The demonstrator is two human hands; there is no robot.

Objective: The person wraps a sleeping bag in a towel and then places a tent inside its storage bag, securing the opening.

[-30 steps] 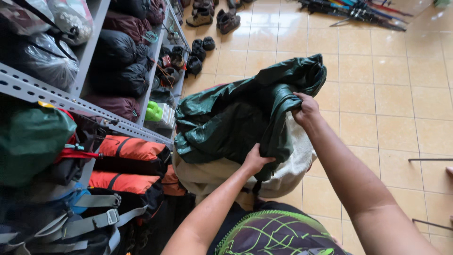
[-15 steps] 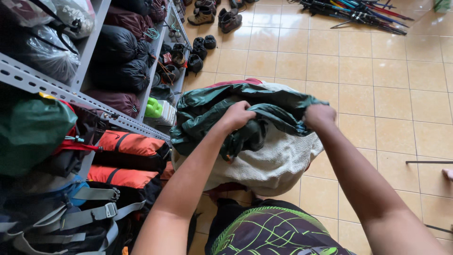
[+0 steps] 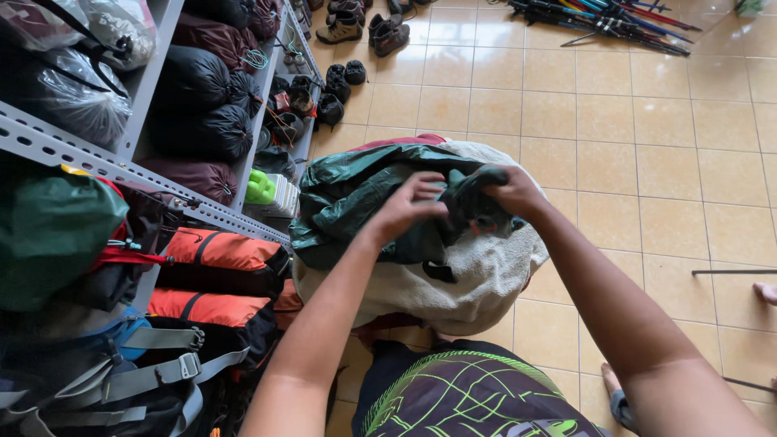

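Green shiny crinkled cloth (image 3: pixel 356 190) was held up in front of the body, above the tan tiled floor (image 3: pixel 631 154) and just beside the grey metal shelf (image 3: pixel 146 182). It lay on top of a cream fuzzy bundle (image 3: pixel 477 283). A dark fold of it was pinched tight by the right hand (image 3: pixel 511 190). The left hand (image 3: pixel 409 206) was curled on the cloth, fingers half bent

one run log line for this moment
left hand: grips dark green crumpled fabric | right hand: grips same fabric | under it: cream cloth bundle | left side: grey metal shelf of stuffed bags
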